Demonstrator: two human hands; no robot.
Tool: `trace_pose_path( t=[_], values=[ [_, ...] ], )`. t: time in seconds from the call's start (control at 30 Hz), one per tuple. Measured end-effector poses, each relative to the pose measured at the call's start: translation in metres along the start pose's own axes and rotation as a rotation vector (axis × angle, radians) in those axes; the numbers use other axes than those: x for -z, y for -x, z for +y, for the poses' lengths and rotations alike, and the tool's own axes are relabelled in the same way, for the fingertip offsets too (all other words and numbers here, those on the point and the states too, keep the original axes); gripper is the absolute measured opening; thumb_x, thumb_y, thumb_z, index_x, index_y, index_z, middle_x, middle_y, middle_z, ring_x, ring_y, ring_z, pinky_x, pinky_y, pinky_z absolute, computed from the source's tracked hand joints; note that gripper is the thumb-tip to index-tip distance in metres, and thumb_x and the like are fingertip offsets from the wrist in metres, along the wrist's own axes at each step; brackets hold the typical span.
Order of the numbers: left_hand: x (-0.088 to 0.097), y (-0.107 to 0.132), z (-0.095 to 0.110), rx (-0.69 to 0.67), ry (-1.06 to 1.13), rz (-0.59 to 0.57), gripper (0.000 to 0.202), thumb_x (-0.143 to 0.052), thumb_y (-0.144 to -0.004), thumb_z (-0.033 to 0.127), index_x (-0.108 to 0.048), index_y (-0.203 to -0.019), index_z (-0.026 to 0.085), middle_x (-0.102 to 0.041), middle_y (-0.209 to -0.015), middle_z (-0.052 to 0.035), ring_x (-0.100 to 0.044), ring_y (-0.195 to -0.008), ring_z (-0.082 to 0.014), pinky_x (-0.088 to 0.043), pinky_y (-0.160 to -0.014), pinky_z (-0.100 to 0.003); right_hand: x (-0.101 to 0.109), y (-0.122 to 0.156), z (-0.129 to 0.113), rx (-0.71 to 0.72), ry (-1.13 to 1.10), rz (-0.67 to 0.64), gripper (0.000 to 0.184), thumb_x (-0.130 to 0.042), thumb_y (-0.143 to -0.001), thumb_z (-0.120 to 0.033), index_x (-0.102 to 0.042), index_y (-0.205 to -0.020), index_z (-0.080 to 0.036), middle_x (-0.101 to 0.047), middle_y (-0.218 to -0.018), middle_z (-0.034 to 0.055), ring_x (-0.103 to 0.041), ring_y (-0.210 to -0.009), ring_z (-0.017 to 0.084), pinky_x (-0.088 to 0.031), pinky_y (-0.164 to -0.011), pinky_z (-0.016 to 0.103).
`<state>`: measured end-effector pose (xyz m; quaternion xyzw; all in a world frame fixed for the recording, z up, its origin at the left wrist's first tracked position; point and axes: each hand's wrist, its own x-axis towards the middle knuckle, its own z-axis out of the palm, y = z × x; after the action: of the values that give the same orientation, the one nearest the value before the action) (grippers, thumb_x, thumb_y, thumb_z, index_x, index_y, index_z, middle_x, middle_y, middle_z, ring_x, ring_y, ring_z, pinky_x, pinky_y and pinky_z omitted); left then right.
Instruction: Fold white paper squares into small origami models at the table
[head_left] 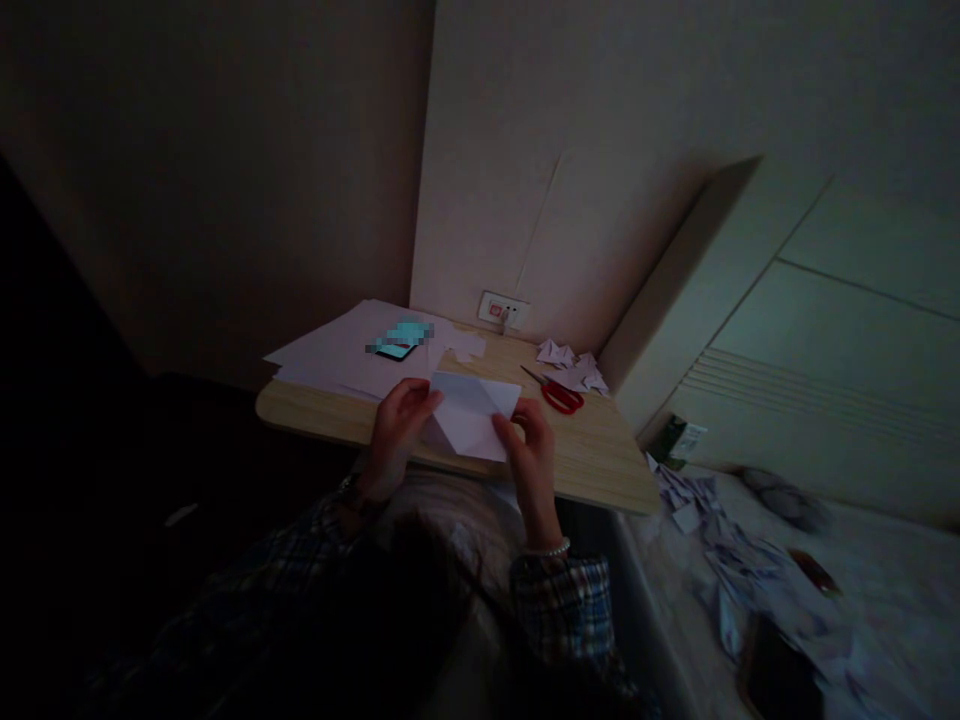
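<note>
A partly folded sheet of white paper (474, 415) is held up over the front edge of the small wooden table (592, 465). My left hand (397, 430) pinches its left edge between thumb and fingers. At the right edge, my right hand (531, 448) grips the same sheet, its thumb on the near face. Behind the paper, to the right, lie scissors (562, 397) with red handles. A stack of large white sheets (330, 350) covers the table's left side, with a lit phone (401, 340) on top.
Small folded paper pieces (574, 365) sit at the table's back right, and paper scraps (466, 345) near the middle back. A wall socket (504, 309) holds a plug. On the bed (885, 590) at right lie many folded papers (739, 550) and a dark object (780, 670).
</note>
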<state>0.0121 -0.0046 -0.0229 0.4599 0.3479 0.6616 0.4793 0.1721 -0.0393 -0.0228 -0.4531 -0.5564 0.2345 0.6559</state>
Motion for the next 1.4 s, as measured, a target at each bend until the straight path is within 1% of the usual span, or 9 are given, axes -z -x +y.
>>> trace_pose_path(
  t=[0.17,0.37,0.53,0.67,0.83,1.0,1.17,1.3,1.4],
  values=[
    [-0.002,0.004,0.008,0.020,0.023,-0.150,0.027,-0.071,-0.065,0.033,-0.062,-0.084,0.016,-0.067,-0.082,-0.0010,-0.062,-0.083,-0.0170,-0.047,-0.075,-0.025,-0.001,0.002,0.000,-0.049,-0.089,0.015,0.010,-0.063,-0.077,-0.026,-0.059,-0.085,-0.021,-0.058,-0.079,-0.0011,-0.052,-0.074,0.015,-0.041,-0.070,0.027],
    [-0.003,0.009,0.022,-0.017,-0.092,-0.283,0.021,-0.067,-0.060,0.021,-0.068,-0.080,0.017,-0.070,-0.088,-0.0035,-0.062,-0.089,-0.0213,-0.048,-0.073,-0.026,0.002,0.004,-0.012,0.123,-0.107,0.036,0.003,-0.058,-0.080,-0.024,-0.059,-0.079,-0.022,-0.058,-0.085,0.0005,-0.054,-0.084,0.016,-0.041,-0.077,0.028],
    [-0.003,0.008,0.021,0.019,-0.075,-0.245,0.018,-0.065,-0.065,0.030,-0.066,-0.077,0.016,-0.070,-0.079,-0.0047,-0.064,-0.081,-0.0217,-0.049,-0.065,-0.027,0.005,0.005,-0.017,0.220,-0.056,0.043,0.011,-0.057,-0.078,-0.022,-0.059,-0.067,-0.022,-0.059,-0.089,0.0018,-0.054,-0.092,0.019,-0.039,-0.084,0.031],
    [-0.003,0.009,0.020,-0.004,-0.065,-0.221,0.019,-0.068,-0.062,0.030,-0.064,-0.076,0.017,-0.070,-0.078,-0.0038,-0.064,-0.083,-0.0230,-0.052,-0.067,-0.029,0.006,0.008,-0.019,0.175,-0.046,-0.015,0.023,-0.050,-0.081,-0.020,-0.058,-0.060,-0.021,-0.065,-0.091,0.0025,-0.057,-0.092,0.020,-0.039,-0.085,0.032],
    [0.001,0.010,0.019,-0.094,-0.171,-0.261,0.019,-0.066,-0.061,0.023,-0.065,-0.078,0.016,-0.069,-0.078,-0.0036,-0.064,-0.079,-0.0217,-0.051,-0.068,-0.028,0.006,0.011,-0.024,0.133,-0.094,0.047,0.022,-0.044,-0.085,-0.022,-0.064,-0.078,-0.022,-0.067,-0.083,0.0011,-0.059,-0.088,0.019,-0.041,-0.085,0.032],
    [0.005,0.010,0.017,-0.167,-0.255,-0.179,0.020,-0.059,-0.064,0.017,-0.066,-0.083,0.016,-0.068,-0.078,-0.0025,-0.063,-0.072,-0.0179,-0.047,-0.063,-0.024,0.007,0.011,-0.028,0.125,-0.062,0.075,0.016,-0.049,-0.086,-0.026,-0.063,-0.080,-0.022,-0.062,-0.077,-0.0004,-0.056,-0.077,0.016,-0.041,-0.075,0.028],
    [0.004,0.011,0.020,-0.150,-0.223,-0.157,0.026,-0.067,-0.061,0.021,-0.063,-0.086,0.017,-0.069,-0.076,-0.0018,-0.064,-0.070,-0.0185,-0.047,-0.060,-0.023,0.007,0.008,-0.025,0.082,0.011,-0.037,0.009,-0.057,-0.081,-0.024,-0.062,-0.089,-0.022,-0.057,-0.071,-0.0029,-0.052,-0.067,0.014,-0.040,-0.067,0.026],
    [0.003,0.012,0.021,-0.173,-0.229,-0.104,0.015,-0.064,-0.069,0.024,-0.063,-0.083,0.018,-0.070,-0.077,-0.0016,-0.066,-0.073,-0.0179,-0.048,-0.063,-0.023,0.007,0.006,-0.025,0.138,0.099,-0.088,0.017,-0.061,-0.080,-0.026,-0.065,-0.096,-0.023,-0.060,-0.084,0.0003,-0.052,-0.075,0.016,-0.041,-0.074,0.030],
    [0.003,0.012,0.021,-0.163,-0.201,-0.137,0.013,-0.063,-0.071,0.025,-0.063,-0.082,0.019,-0.071,-0.079,-0.0019,-0.067,-0.074,-0.0183,-0.050,-0.066,-0.023,0.008,0.004,-0.025,0.193,0.147,-0.093,0.017,-0.065,-0.078,-0.026,-0.067,-0.095,-0.025,-0.060,-0.095,0.0029,-0.052,-0.084,0.019,-0.042,-0.080,0.033]
  ],
)
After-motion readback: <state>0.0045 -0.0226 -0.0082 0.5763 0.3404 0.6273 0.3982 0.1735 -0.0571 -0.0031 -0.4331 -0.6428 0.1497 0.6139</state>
